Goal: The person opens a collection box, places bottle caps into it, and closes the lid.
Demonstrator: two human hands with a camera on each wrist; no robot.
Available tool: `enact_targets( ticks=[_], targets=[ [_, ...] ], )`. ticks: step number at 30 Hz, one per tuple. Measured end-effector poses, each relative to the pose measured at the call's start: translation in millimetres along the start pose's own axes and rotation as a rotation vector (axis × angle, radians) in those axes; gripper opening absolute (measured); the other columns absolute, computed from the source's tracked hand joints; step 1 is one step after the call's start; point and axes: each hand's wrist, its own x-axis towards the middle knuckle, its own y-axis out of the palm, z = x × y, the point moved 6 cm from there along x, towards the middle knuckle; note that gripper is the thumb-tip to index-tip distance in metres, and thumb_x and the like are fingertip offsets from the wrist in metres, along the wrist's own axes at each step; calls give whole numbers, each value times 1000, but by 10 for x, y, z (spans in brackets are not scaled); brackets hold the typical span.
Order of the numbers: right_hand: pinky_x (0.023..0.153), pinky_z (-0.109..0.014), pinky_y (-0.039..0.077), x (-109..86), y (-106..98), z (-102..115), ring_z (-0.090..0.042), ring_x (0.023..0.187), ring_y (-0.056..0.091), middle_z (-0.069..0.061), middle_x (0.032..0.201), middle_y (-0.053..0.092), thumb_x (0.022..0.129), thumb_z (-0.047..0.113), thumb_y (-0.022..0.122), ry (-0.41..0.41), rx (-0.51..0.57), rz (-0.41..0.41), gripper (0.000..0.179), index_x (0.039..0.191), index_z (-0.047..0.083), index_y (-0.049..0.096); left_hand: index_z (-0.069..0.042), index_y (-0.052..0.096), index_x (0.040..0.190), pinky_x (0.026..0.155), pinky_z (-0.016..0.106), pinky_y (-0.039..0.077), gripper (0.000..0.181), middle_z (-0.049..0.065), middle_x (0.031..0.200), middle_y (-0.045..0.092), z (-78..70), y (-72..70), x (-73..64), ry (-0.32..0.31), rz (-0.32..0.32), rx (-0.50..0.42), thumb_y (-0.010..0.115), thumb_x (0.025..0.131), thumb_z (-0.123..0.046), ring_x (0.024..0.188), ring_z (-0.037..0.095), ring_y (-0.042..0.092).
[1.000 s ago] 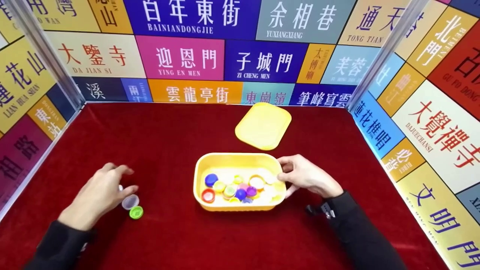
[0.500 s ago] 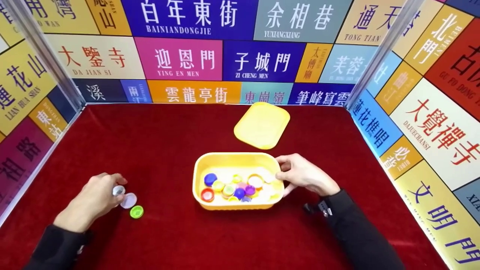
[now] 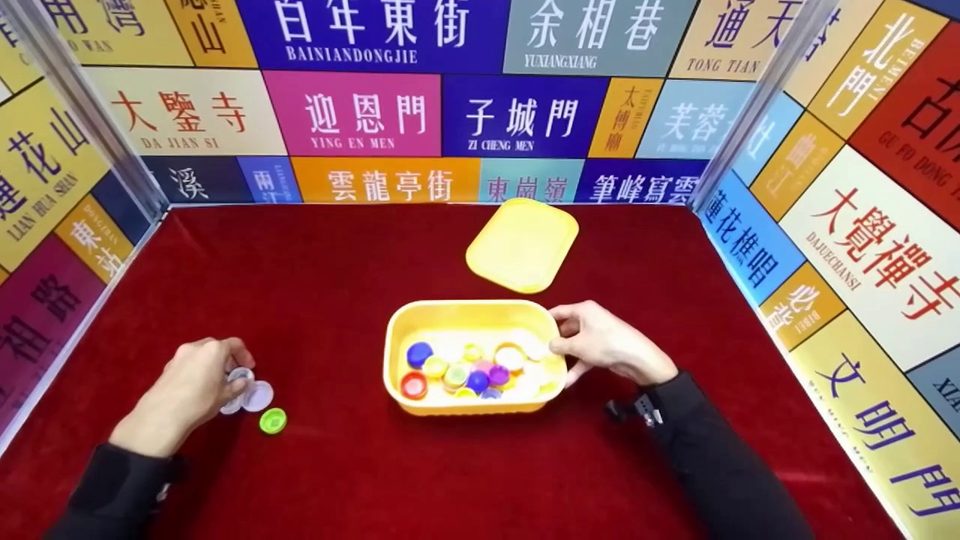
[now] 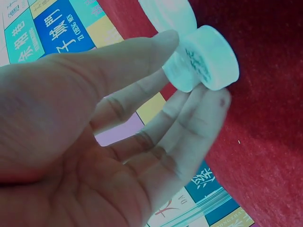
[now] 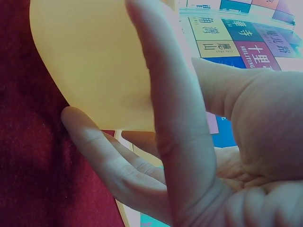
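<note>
At the left of the head view, my left hand [image 3: 178,394] pinches a whitish bottle cap [image 3: 240,374] between thumb and fingers. In the left wrist view, this cap [image 4: 218,56] shows dark print on its face, and other pale caps sit close by it. A pale lilac cap [image 3: 259,395] lies beside the fingertips, and a green cap [image 3: 273,421] is a little nearer to me. My right hand [image 3: 611,346] grips the right end of a yellow plastic box [image 3: 465,407], thumb at the rim. The box's yellow wall [image 5: 94,61] also shows in the right wrist view.
Inside the box lie several bottle caps, among them a blue cap [image 3: 420,355] and a red cap [image 3: 413,385]. Behind it, a yellow lid [image 3: 523,245] lies on the red cloth [image 3: 337,480]. Panels with printed signs [image 3: 352,112] stand around the cloth.
My left hand has come down onto the pale caps, its fingers closing round one of them. My right hand keeps its hold on the box.
</note>
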Motion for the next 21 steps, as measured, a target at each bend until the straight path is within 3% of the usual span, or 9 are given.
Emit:
enact_targets(
  ticks=[7,11,15,21],
  targets=[
    [72,-49,74,9,0,-4,-41,113,84,-35,135,77,105,-6,67,2,-7,3,51,156,-6,65,0,79,102,71,41,53,13,18,89,68,-44,-30,10,-9,-44,-9,89,93,1,81,29,62],
    [73,-50,74,9,3,-4,-42,114,84,-35,135,76,106,-6,68,-1,-11,6,51,156,-6,65,0,80,103,70,42,56,13,20,90,69,-147,-54,39,24,-103,-21,89,93,1,80,30,65],
    [73,-50,74,5,7,0,-41,115,84,-35,136,76,106,-6,68,-2,-3,8,50,156,-5,65,-1,80,103,72,46,60,13,20,92,72,-328,-98,92,84,-179,-30,86,92,2,81,31,69],
    [73,-50,74,-8,5,2,-42,115,83,-35,138,76,106,-6,67,-10,13,12,50,156,-6,65,-3,83,107,75,51,64,15,20,98,74,-722,-118,194,180,-242,-66,86,93,0,82,32,71]
  ],
)
